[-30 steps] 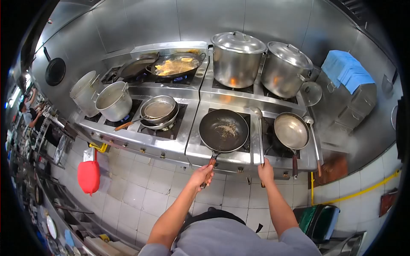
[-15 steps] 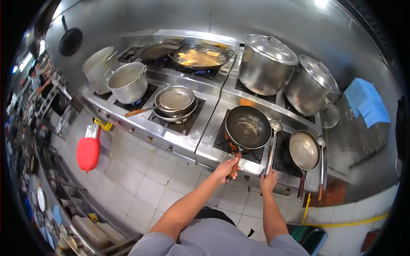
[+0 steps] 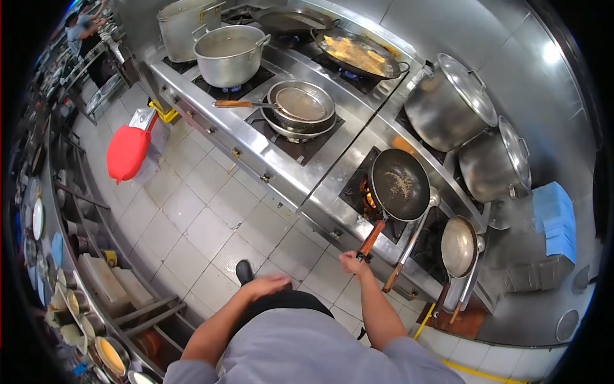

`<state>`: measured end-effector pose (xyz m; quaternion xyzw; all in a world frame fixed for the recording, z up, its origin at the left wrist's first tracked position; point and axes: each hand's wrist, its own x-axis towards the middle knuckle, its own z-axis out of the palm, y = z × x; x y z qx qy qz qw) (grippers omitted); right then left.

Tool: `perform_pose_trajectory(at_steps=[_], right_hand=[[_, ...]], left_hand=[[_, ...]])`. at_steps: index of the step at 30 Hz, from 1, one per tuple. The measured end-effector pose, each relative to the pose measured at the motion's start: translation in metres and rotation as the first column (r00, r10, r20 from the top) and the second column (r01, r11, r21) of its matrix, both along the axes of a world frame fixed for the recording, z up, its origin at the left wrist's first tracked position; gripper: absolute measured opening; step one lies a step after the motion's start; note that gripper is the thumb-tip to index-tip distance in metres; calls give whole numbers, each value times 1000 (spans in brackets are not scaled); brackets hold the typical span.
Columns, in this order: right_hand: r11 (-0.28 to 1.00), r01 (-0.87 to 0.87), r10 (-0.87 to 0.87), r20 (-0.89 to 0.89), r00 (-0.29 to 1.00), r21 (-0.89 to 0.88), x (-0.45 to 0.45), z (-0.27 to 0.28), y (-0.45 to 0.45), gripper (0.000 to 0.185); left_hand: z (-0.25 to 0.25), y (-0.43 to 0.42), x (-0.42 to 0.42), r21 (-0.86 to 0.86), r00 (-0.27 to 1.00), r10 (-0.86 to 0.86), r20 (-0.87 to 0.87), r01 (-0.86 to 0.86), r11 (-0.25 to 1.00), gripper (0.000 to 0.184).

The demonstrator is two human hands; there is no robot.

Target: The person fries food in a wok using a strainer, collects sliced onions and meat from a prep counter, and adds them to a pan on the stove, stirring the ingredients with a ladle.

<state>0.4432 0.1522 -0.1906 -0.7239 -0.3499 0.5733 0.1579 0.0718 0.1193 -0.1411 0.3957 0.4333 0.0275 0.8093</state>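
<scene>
Frying pan (image 3: 385, 171) (grainy bits (image 3: 401, 185) inside) is round, dark and wooden-handled.

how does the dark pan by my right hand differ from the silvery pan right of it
The dark pan has a blackish inside; the silvery pan has a pale metallic one.
The dark pan holds small light bits; the silvery pan shows none.
Your right hand grips the dark pan's handle; neither hand touches the silvery pan.
Both are round, with one long handle.
</scene>
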Motion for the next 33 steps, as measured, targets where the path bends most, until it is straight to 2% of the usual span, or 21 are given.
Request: perform_pose_trajectory(at_steps=[1, 2, 3, 4, 6, 8, 9, 11, 15, 17, 18, 19, 21, 22, 25, 30, 32, 33], right_hand=[[1000, -10, 10, -10, 1000, -4, -4, -10, 8, 37], [994, 104, -104, 14, 994, -17, -7, -17, 21, 44], [976, 217, -216, 37, 976, -30, -10, -25, 31, 52], [964, 266, -266, 3, 964, -9, -12, -32, 38, 63], [956, 287, -289, -30, 957, -67, -14, -43, 57, 67], [921, 367, -377, -60, 924, -128, -30, -45, 72, 71], [921, 364, -376, -73, 924, -138, -37, -49, 77, 71], [859, 484, -509, -173, 843, -168, -47, -56, 82, 70], [786, 574, -616, -219, 756, -230, -41, -102, 83, 62], [779, 578, -624, -204, 755, -245, -41, -112, 84, 58], [796, 559, -601, -198, 774, -233, -40, -112, 83, 57], [814, 538, -576, -186, 796, -219, -34, -110, 82, 56], [811, 542, -578, -152, 802, -220, -36, -103, 80, 56], [808, 546, -579, -134, 804, -219, -38, -102, 82, 56], [796, 562, -595, -119, 795, -225, -40, -103, 84, 58], [795, 566, -586, -36, 810, -216, -43, -88, 86, 59], [800, 559, -574, -5, 819, -217, -46, -81, 79, 61], [818, 526, -546, -23, 838, -234, -40, -81, 72, 59]], left_hand=[[-15, -25, -40, 134, 983, -136, -122, 152, 979, 67], [-78, -76, -81, 356, 994, -38, -99, 72, 932, 64], [-58, -108, -110, 201, 911, -84, -403, 178, 963, 60], [-56, -138, -128, 70, 906, 228, -356, -218, 973, 57], [-23, -175, -146, 101, 766, 381, -518, -388, 916, 55], [-89, -239, -184, 86, 637, 280, -718, -319, 944, 51], [-91, -263, -185, 194, 543, 383, -747, -372, 908, 46], [-132, -313, -202, 174, 482, 578, -659, -650, 740, 41], [-82, -315, -190, 242, 483, 615, -624, -629, 739, 41], [-79, -315, -191, 219, 425, 720, -548, -758, 614, 36], [-62, -301, -192, 127, 450, 544, -708, -677, 725, 34], [-61, -300, -190, 115, 458, 540, -706, -679, 726, 34], [-60, -304, -195, 93, 349, 689, -635, -851, 517, 32], [-68, -307, -199, 87, 326, 709, -625, -874, 478, 35], [-74, -309, -199, 100, 302, 690, -658, -873, 478, 34], [-85, -296, -199, 34, 386, 678, -625, -855, 518, 35], [-83, -284, -204, 35, 449, 605, -658, -784, 620, 35], [-79, -278, -209, 27, 462, 605, -648, -781, 624, 35]])
